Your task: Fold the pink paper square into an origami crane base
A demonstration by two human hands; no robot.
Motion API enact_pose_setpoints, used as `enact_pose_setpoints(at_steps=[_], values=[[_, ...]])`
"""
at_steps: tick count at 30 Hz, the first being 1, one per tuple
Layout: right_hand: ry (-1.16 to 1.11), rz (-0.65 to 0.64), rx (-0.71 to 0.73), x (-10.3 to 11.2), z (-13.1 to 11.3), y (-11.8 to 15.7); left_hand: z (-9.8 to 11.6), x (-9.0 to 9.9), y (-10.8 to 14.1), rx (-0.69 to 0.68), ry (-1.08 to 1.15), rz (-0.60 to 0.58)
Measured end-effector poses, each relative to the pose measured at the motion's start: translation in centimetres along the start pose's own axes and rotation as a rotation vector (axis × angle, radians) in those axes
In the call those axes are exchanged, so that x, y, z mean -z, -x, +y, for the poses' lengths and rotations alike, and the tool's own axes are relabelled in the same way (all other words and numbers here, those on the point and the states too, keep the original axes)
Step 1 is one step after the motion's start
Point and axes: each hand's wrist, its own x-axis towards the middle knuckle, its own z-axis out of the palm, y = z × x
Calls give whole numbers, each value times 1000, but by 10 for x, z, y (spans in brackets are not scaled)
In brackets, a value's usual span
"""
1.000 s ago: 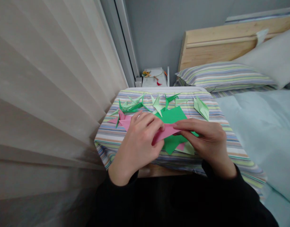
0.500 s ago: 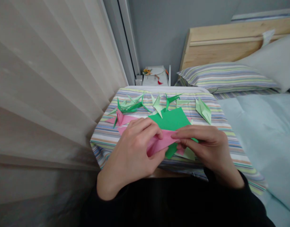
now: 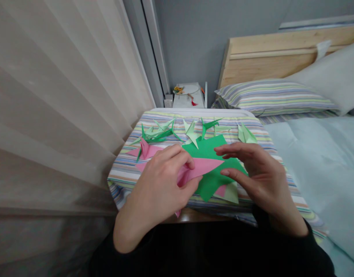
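Observation:
Pinched in my left hand [image 3: 161, 186] is a folded pink paper [image 3: 207, 165] whose pointed end sticks out to the right; part of it is hidden by the fingers. My right hand [image 3: 253, 173] is just right of that tip, thumb and fingers apart, holding nothing. Beneath both lies a green paper sheet [image 3: 213, 184], with pink and pale green paper [image 3: 231, 192] under its near edge. A pink folded crane [image 3: 145, 148] sits left of my left hand. Behind are a dark green crane [image 3: 208, 125] and pale green ones [image 3: 191, 132].
A striped cloth [image 3: 269, 150] covers the small table. Another pale green folded piece [image 3: 246, 134] lies at its back right. A curtain [image 3: 64, 96] hangs at the left. The bed [image 3: 318, 154] is on the right, and a white stand [image 3: 188, 96] with small items is behind.
My right hand has let go of the pink paper's tip, opened and moved slightly right. The pink paper remains in my left hand, its point now uncovered.

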Motion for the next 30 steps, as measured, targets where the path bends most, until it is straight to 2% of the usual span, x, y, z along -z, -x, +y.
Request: enact_pose_setpoints(at_steps=[4,8,13,19,22,26,28,30], values=[[61,-170,103,-9,-11,-2,3,-2,3,1,2,-19],[92,-206,171,-14,-17,-4,9,1,6,3,28,-55],[80,-116,148,-13,-21,-3,15,8,11,7,76,-111],[23,-44,49,-13,-24,1,18,13,14,-52,81,-27],[57,83,-4,-14,-23,2,16,14,16,-149,26,-7],[131,330,-69,-16,-20,1,11,7,17,-231,-146,9],[125,363,-77,-16,-20,1,6,0,15,-264,-207,34],[120,347,-63,-15,-20,1,1,-5,12,-318,-223,113]])
